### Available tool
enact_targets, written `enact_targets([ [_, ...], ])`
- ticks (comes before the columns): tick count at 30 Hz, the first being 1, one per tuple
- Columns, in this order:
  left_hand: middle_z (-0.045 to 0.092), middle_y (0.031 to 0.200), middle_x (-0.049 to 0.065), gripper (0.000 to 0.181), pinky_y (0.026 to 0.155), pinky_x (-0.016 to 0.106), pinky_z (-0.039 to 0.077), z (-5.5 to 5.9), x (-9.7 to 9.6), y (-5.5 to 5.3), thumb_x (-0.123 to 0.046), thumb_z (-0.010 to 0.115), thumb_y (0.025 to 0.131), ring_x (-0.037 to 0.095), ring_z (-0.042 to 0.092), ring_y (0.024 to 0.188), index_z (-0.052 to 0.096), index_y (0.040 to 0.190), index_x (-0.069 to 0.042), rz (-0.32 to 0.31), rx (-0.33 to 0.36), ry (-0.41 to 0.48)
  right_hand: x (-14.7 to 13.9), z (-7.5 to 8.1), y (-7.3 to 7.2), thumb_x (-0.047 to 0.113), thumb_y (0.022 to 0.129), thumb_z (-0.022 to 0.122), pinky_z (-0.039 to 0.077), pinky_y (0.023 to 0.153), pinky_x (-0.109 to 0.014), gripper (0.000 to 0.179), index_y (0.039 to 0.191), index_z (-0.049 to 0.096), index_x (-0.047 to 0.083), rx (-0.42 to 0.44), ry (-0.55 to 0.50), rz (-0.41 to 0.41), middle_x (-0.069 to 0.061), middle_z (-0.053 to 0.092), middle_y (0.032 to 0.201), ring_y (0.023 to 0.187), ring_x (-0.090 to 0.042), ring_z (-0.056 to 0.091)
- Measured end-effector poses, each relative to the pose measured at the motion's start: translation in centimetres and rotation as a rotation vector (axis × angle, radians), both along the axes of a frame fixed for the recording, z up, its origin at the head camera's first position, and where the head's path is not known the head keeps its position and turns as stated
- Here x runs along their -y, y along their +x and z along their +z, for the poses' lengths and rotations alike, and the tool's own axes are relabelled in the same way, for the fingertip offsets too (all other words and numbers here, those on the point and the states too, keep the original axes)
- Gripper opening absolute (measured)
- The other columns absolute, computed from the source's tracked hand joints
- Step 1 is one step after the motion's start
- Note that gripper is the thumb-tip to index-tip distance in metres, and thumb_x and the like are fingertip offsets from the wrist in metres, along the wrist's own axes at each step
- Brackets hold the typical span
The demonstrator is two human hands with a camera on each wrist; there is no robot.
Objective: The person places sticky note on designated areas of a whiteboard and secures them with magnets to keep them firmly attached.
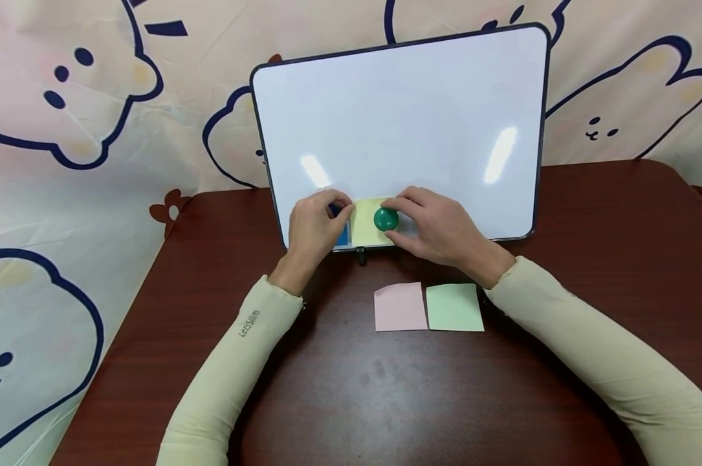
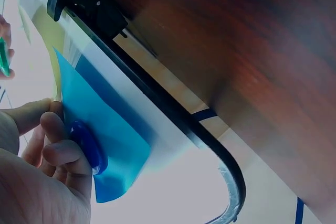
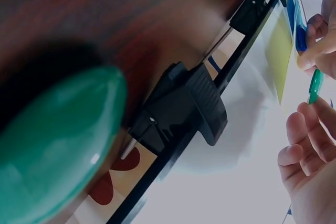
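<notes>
A yellow sticky note (image 1: 362, 226) lies against the lower part of a whiteboard (image 1: 397, 123). My left hand (image 1: 314, 223) pinches its upper left edge between thumb and forefinger. Fingers and thumb of my right hand (image 1: 440, 223) grip a round green magnet (image 1: 386, 219) over the note's right half. Beside the yellow note, partly hidden behind my left hand in the head view, is a blue sticky note (image 2: 118, 135). A blue magnet (image 2: 88, 146) sits on that note, next to my left hand's curled fingers.
The whiteboard leans up on black stand clips (image 3: 184, 106) at the back of a dark wooden table (image 1: 374, 401). Pink (image 1: 400, 307) and light green (image 1: 455, 307) sticky notes lie side by side in front. A large green rounded object (image 3: 58, 145) fills the right wrist view's near left.
</notes>
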State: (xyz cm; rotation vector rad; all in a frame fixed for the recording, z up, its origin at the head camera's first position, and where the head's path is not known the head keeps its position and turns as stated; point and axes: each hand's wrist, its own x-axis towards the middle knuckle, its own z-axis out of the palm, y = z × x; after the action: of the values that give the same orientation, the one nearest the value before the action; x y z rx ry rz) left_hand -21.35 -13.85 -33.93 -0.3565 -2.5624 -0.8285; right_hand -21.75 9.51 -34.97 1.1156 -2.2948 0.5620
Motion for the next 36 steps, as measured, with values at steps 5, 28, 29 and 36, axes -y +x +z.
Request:
enact_targets([
  [5, 0.076, 0.094, 0.005, 0.015, 0.07, 0.031, 0.054, 0.0, 0.0, 0.0, -0.022, 0.073, 0.092, 0.016, 0.063, 0.076, 0.077, 0.101, -0.011, 0.005, 0.005, -0.009, 0.1, 0.1, -0.3, 0.033, 0.087, 0.076, 0.057, 0.075, -0.036, 0.041, 0.119, 0.068, 0.008, -0.041, 0.007, 0.005, -0.007, 0.066, 0.107, 0.089, -0.02, 0.064],
  [28, 0.076, 0.092, 0.007, 0.013, 0.068, 0.033, 0.055, 0.0, 0.1, 0.0, -0.02, 0.073, 0.092, 0.018, 0.065, 0.073, 0.076, 0.098, -0.008, -0.023, -0.036, 0.004, 1.7, 0.6, -1.7, 0.036, 0.09, 0.072, 0.056, 0.079, -0.036, 0.042, 0.122, 0.067, 0.009, -0.04, 0.06, -0.028, -0.008, 0.066, 0.11, 0.092, -0.022, 0.063],
  [29, 0.076, 0.092, 0.007, 0.013, 0.068, 0.033, 0.055, 0.0, 0.2, 0.0, -0.02, 0.073, 0.092, 0.018, 0.065, 0.073, 0.076, 0.098, -0.008, -0.023, -0.038, 0.003, 1.7, 0.6, -1.7, 0.035, 0.089, 0.073, 0.056, 0.08, -0.036, 0.042, 0.122, 0.067, 0.009, -0.047, 0.06, -0.031, -0.008, 0.066, 0.11, 0.093, -0.023, 0.063],
  [36, 0.076, 0.093, 0.006, 0.013, 0.07, 0.032, 0.055, -0.1, 0.2, -0.1, -0.02, 0.072, 0.092, 0.017, 0.065, 0.075, 0.076, 0.098, -0.009, -0.024, -0.03, 0.006, 1.9, 0.3, -1.6, 0.033, 0.09, 0.074, 0.056, 0.082, -0.037, 0.042, 0.125, 0.067, 0.011, -0.051, 0.039, -0.039, -0.009, 0.065, 0.112, 0.098, -0.024, 0.063],
])
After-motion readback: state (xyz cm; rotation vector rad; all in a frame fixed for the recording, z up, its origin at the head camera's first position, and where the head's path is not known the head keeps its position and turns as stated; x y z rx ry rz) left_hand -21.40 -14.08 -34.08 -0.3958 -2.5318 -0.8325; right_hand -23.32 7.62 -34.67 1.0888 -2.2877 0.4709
